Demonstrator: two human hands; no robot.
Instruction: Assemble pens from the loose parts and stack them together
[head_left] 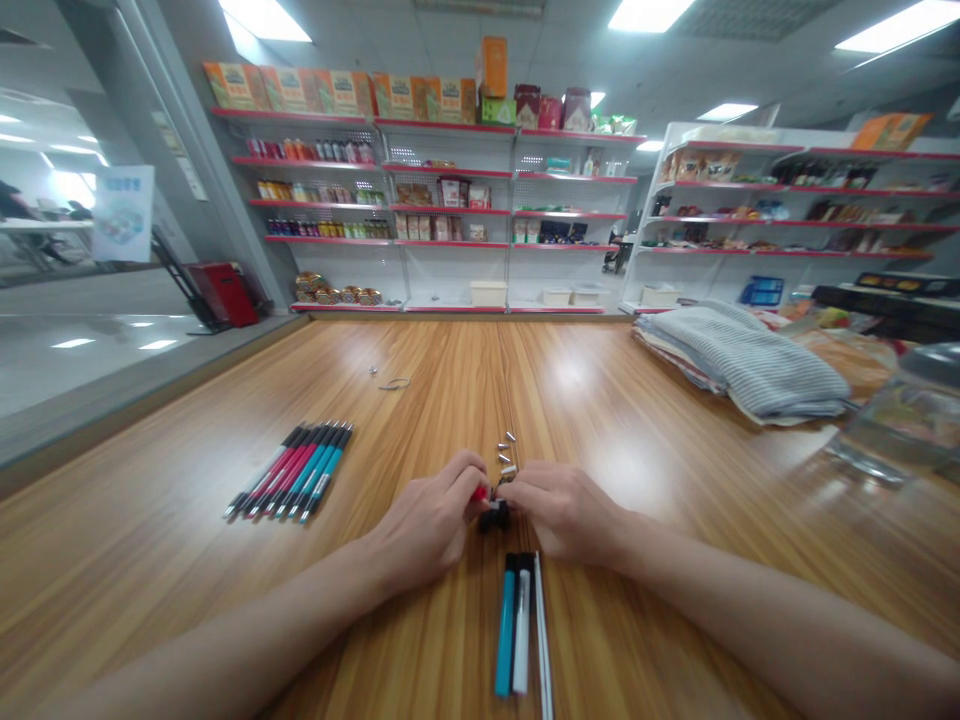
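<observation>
My left hand (pixel 431 515) is closed in a pinch at the middle of the table, with a small red piece (pixel 479 493) showing at its fingertips. Close beside it, the fingers of my right hand (pixel 559 508) are pressed together too; what they hold is hidden. Small black parts (pixel 493 518) lie between and just below the hands. Beyond the fingertips are several small silver pen tips (pixel 504 447). Nearer me lie a teal pen barrel (pixel 505 630), a white pen barrel (pixel 522 635) and thin white rods (pixel 543 650), side by side.
A row of assembled pens (pixel 296 470) in several colours lies on the left of the wooden table (pixel 420 650). Farther back is a thin loop (pixel 394 384). A folded striped cloth (pixel 750 355) and a clear jar (pixel 892 420) stand right. Stocked shelves (pixel 450 210) rise behind.
</observation>
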